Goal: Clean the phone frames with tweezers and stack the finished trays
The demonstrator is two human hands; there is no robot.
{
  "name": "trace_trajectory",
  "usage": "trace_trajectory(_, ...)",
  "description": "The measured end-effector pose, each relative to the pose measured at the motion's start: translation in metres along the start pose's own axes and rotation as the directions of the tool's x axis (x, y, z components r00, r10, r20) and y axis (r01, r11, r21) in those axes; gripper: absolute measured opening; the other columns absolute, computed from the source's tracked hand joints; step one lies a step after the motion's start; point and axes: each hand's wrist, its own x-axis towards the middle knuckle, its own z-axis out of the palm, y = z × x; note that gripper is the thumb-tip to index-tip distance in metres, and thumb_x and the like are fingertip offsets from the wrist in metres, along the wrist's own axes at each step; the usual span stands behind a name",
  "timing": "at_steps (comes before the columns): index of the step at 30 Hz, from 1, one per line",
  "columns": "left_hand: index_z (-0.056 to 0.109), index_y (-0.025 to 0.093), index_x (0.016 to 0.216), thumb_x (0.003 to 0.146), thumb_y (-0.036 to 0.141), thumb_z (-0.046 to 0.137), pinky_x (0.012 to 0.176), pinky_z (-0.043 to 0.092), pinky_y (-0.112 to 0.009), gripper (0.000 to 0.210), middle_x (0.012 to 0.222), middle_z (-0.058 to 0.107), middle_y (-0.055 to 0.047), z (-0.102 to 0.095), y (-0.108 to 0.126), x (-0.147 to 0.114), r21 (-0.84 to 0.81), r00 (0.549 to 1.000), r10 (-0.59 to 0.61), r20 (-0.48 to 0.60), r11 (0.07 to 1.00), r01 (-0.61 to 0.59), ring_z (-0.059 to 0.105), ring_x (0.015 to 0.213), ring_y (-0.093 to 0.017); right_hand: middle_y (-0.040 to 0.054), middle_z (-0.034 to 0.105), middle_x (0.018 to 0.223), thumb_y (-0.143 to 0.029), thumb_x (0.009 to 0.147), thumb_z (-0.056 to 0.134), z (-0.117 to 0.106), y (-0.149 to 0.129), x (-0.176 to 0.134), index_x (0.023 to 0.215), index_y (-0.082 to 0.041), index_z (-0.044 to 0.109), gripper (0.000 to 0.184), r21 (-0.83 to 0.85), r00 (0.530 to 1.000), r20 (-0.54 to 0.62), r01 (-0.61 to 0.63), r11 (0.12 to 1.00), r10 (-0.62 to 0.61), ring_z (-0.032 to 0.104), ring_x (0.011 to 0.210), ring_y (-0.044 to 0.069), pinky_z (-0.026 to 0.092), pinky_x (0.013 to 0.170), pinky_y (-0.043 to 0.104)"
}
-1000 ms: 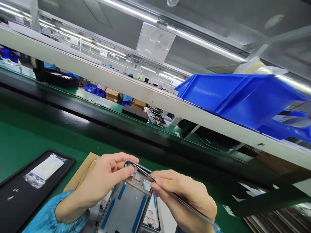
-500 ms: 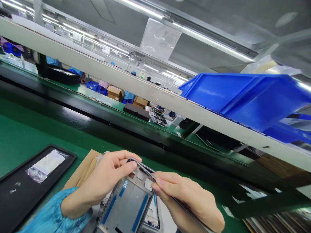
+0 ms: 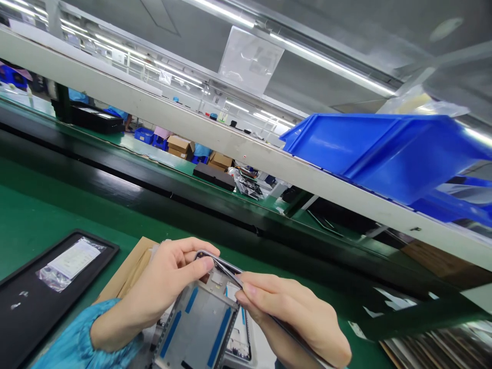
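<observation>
My left hand [image 3: 165,282] pinches the upper left corner of a grey metal device frame [image 3: 202,320], thumb on its inner face. Blue adhesive strips run along the frame, and its lower end leaves the picture. In my right hand [image 3: 295,315] is a pair of metal tweezers [image 3: 226,270], gripped between thumb and fingers. The tweezer tips reach the frame's top edge beside my left thumb; what they touch there is too small to tell. Beneath the held frame, partly covered, lies another device frame [image 3: 243,338] with a pale inside.
A black tray [image 3: 42,287] with a plastic-bagged label [image 3: 73,261] lies left on the green bench. Brown cardboard [image 3: 125,271] sits by my left forearm. A pale shelf beam [image 3: 172,115] crosses ahead, carrying blue bins [image 3: 365,148]. Stacked flat sheets [image 3: 442,343] stand lower right.
The whole view has shifted slightly, so things appear a little further left. Both hands keep their grips, and the tweezers stay at the frame's top edge.
</observation>
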Motion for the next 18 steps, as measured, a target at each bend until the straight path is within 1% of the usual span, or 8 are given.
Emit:
trace_trajectory(5,0.073,0.016,0.091,0.071,0.054,0.082,0.057,0.041,-0.025,0.044,0.069,0.07,-0.004,0.0016,0.0034,0.0008,0.03,1.0,-0.022,-0.015,0.999,0.022,0.056,0.06,-0.014,0.0033,0.077,0.097,-0.004,0.089,0.069,0.0063,0.0035,-0.0021,0.108,-0.025,0.069,0.028,0.047,0.998,-0.054,-0.041,0.998,0.044,0.075,0.081,0.017,0.061,0.073,0.025)
trace_trajectory(7,0.074,0.016,0.091,0.071,0.055,0.082,0.056,0.041,-0.025,0.045,0.068,0.071,-0.004,0.0021,0.0045,0.0007,0.037,1.0,-0.012,-0.017,0.999,0.013,0.056,0.059,-0.015,0.0031,0.077,0.097,-0.004,0.089,0.069,0.0084,0.0053,-0.0031,0.108,-0.026,0.069,0.03,0.066,0.997,-0.058,-0.045,0.997,0.049,0.075,0.082,0.018,0.062,0.073,0.026)
trace_trajectory(10,0.074,0.016,0.091,0.072,0.054,0.08,0.056,0.041,-0.025,0.044,0.067,0.071,-0.004,0.0022,0.0049,-0.001,0.056,1.0,0.007,-0.01,0.998,-0.006,0.056,0.059,-0.015,0.0035,0.077,0.097,-0.003,0.088,0.069,0.008,0.0073,-0.0029,0.108,-0.025,0.069,0.03,0.079,0.998,-0.056,-0.038,0.996,0.042,0.075,0.083,0.018,0.061,0.075,0.025)
trace_trajectory(12,0.074,0.016,0.091,0.074,0.053,0.079,0.055,0.04,-0.024,0.041,0.068,0.07,-0.004,0.0024,0.0048,-0.0024,0.07,1.0,0.007,-0.009,0.998,-0.006,0.055,0.06,-0.014,0.0037,0.077,0.098,-0.002,0.087,0.069,0.006,0.0079,-0.0013,0.107,-0.023,0.068,0.029,0.07,0.999,-0.047,-0.009,0.997,0.012,0.075,0.083,0.016,0.061,0.076,0.023)
trace_trajectory(14,0.075,0.016,0.091,0.076,0.052,0.077,0.054,0.039,-0.024,0.039,0.067,0.068,-0.003,0.0028,0.0044,-0.0031,0.084,1.0,0.004,-0.026,0.996,-0.002,0.052,0.059,-0.014,0.0036,0.077,0.096,-0.002,0.087,0.069,0.0047,0.008,0.0012,0.106,-0.021,0.067,0.027,0.055,0.999,-0.029,0.018,0.998,-0.017,0.075,0.082,0.015,0.06,0.075,0.021)
trace_trajectory(18,0.075,0.015,0.092,0.076,0.052,0.076,0.053,0.034,-0.023,0.04,0.063,0.062,-0.001,0.0041,0.0024,-0.0018,0.093,0.998,0.011,-0.06,0.996,-0.005,0.044,0.057,-0.012,0.0038,0.076,0.093,-0.001,0.087,0.068,0.0067,0.0051,0.0041,0.101,-0.02,0.066,0.023,0.007,0.999,-0.02,0.028,1.0,-0.028,0.075,0.079,0.014,0.06,0.072,0.018)
